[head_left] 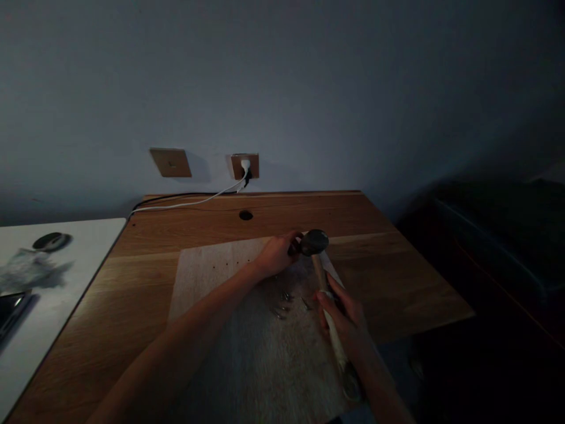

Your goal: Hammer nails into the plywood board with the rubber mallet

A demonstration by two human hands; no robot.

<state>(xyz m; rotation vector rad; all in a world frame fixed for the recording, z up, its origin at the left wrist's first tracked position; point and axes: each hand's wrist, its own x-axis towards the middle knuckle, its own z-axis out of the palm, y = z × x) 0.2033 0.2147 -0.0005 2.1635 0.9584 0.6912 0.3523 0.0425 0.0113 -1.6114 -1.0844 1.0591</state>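
My right hand (342,315) is wrapped round the pale wooden handle of a hammer (318,268), whose dark metal head (315,242) hangs just above a pale wooden board (207,274) on the brown desk (132,282). My left hand (279,253) rests on the board right beside the hammer head, fingers pinched together on something too small to make out. Several small nails (282,305) lie loose on the board between my hands. A row of small dark dots runs along the board's far edge.
A white cable (194,202) runs from a wall socket (245,165) across the desk's back edge, near a round cable hole (246,215). A white surface (48,282) with dark items adjoins on the left. Dark furniture stands to the right.
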